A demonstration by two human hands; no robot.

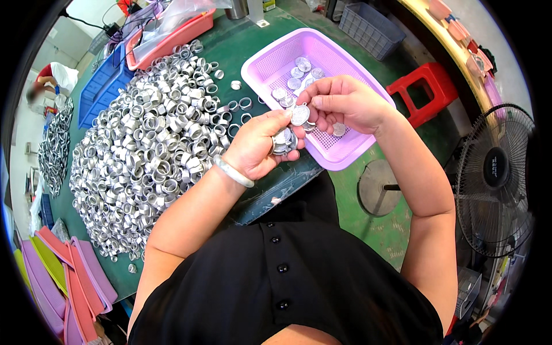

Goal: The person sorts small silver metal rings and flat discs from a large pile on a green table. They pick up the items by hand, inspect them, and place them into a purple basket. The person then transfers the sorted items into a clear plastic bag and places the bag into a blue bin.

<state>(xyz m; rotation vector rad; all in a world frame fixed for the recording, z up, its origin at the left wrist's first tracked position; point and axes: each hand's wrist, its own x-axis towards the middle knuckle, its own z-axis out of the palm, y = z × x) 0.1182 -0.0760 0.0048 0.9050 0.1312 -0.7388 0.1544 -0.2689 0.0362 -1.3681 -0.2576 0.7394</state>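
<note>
My left hand (253, 144) is closed around a small stack of round silver medallions (283, 141), with its thumb at the top. Between both hands one medallion (300, 115) stands face up, its small loop at the upper edge. The fingertips of my right hand (348, 102) pinch at that loop; the exact contact is partly hidden by the fingers. Both hands are over the near left side of a purple perforated basket (250, 73). More loose medallions (302, 64) lie inside it, some hidden behind my right hand.
A large heap of silver metal rings (149, 149) covers the green table (230, 37) to the left. Behind it are a blue tray (103, 86) and a pink tray (178, 37). A red stool (422, 92) and a black fan (495, 172) stand right. Another person (52, 80) is far left.
</note>
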